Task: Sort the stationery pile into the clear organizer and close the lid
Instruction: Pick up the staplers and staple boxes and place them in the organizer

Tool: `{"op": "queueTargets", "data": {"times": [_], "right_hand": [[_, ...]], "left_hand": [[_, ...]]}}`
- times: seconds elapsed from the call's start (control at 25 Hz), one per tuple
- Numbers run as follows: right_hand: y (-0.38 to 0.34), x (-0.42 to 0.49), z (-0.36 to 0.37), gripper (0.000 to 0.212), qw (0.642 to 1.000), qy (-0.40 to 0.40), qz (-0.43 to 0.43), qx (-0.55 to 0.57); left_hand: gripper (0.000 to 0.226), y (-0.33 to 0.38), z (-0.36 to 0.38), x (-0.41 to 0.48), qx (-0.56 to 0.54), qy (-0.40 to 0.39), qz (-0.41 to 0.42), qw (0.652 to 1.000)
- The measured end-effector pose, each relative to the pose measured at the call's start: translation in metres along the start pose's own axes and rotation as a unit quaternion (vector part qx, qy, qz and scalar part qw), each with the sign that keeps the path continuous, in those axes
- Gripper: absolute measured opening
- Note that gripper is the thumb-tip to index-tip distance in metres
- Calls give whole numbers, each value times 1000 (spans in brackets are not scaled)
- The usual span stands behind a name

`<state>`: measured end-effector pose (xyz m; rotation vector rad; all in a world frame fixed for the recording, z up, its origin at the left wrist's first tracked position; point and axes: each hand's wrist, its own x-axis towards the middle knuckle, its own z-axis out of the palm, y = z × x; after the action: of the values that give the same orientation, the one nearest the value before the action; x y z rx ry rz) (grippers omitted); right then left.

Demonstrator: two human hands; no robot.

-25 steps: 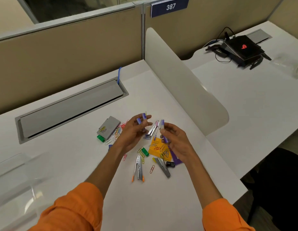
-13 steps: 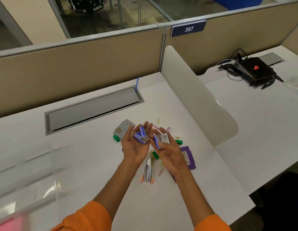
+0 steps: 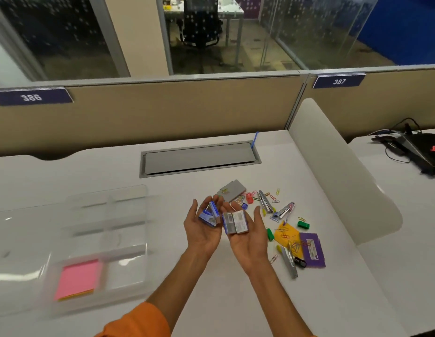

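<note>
My left hand (image 3: 202, 233) and my right hand (image 3: 249, 243) are raised palm up side by side over the white desk (image 3: 223, 288). Small blue staple boxes (image 3: 210, 215) lie in the left palm. Two grey-and-white staple boxes (image 3: 235, 223) lie in the right palm. To their right lies the stationery pile: coloured paper clips (image 3: 273, 198), metal staplers (image 3: 265, 204), a grey box (image 3: 231, 190), a yellow sticky pad (image 3: 285, 235), a purple box (image 3: 311, 249) and a green clip (image 3: 303, 224). The clear organizer (image 3: 129, 268) stands at the left, blurred, with pink sticky notes (image 3: 76, 278) in a front compartment.
A grey cable hatch (image 3: 199, 159) is set into the desk behind the pile. A white curved divider (image 3: 338, 171) borders the desk on the right, with a black laptop (image 3: 425, 147) beyond it. A beige partition (image 3: 163, 110) closes the back.
My hands turned palm up with the staple boxes and moved left, off the pile. The view swung left and up, bringing the organizer with the pink notes into sight.
</note>
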<state>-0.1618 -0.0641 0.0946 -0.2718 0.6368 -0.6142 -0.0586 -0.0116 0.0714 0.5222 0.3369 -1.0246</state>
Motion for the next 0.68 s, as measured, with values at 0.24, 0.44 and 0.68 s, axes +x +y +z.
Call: {"op": "queueTargets", "data": {"times": [0.24, 0.44, 0.68], "right_hand": [[76, -19, 29, 63, 996, -21, 65, -64], [156, -29, 43, 68, 993, 3, 105, -56], [225, -32, 54, 68, 991, 20, 76, -111]], "left_hand": [[43, 71, -54, -45, -11, 21, 43, 999], [43, 127, -111, -83, 1, 55, 74, 996], [50, 173, -147, -110, 34, 98, 98, 990]]}}
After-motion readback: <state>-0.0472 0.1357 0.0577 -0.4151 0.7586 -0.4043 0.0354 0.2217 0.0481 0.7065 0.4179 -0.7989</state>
